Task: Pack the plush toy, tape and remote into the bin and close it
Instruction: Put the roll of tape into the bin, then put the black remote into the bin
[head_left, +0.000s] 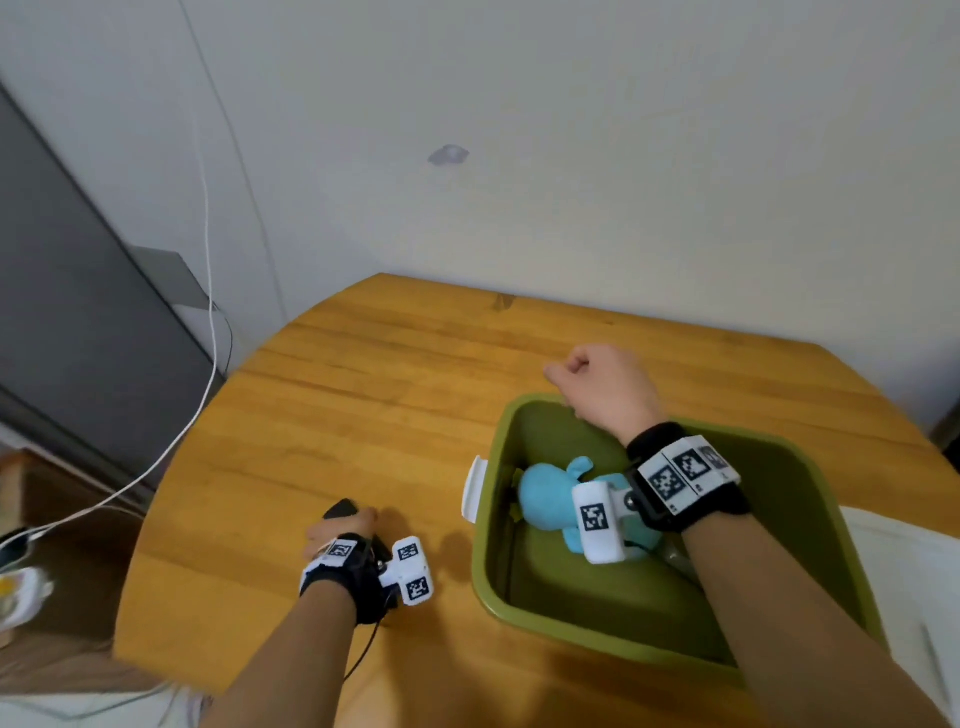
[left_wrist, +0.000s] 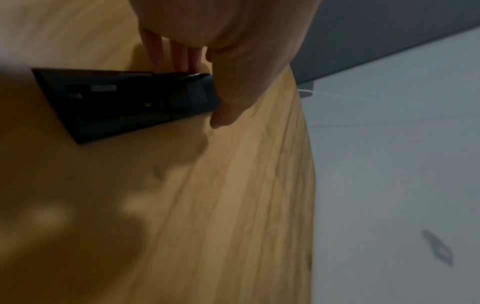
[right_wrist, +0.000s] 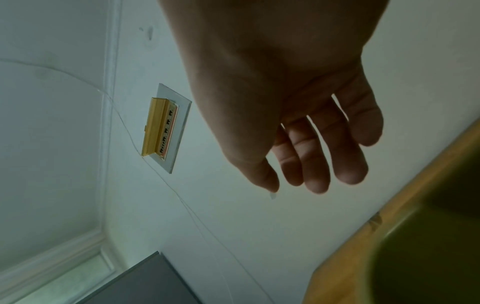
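1. Left hand (head_left: 340, 530) is sitting low on the wooden table (head_left: 363, 395), at its near left side. In the left wrist view, the fingers (left_wrist: 179, 55) are lying close together on one long edge of the black remote (left_wrist: 130, 102) while the thumb is pressing the opposite edge, so the hand is pinching the remote at one end. Remote is lying just above or on the tabletop; cannot tell which.
2. Right hand (head_left: 602, 387) is hovering over the far rim of the green bin (head_left: 530, 613) and holding nothing. Head view is showing the fingers loosely curled; the right wrist view is showing the fingers (right_wrist: 319, 164) relaxed, slightly bent and close together, with narrow gaps between them.
3. Bin is standing on the near right part of the table with its top uncovered. A white latch (head_left: 474, 491) is sticking out from its left rim.
4. Blue plush toy (head_left: 545, 496) is lying inside the bin on its floor, partly hidden behind the right wrist camera mount.
5. Tape is not showing in any view; cannot tell where it is.
6. White cable (head_left: 208, 291) is hanging down the wall at the left, beside a grey panel.
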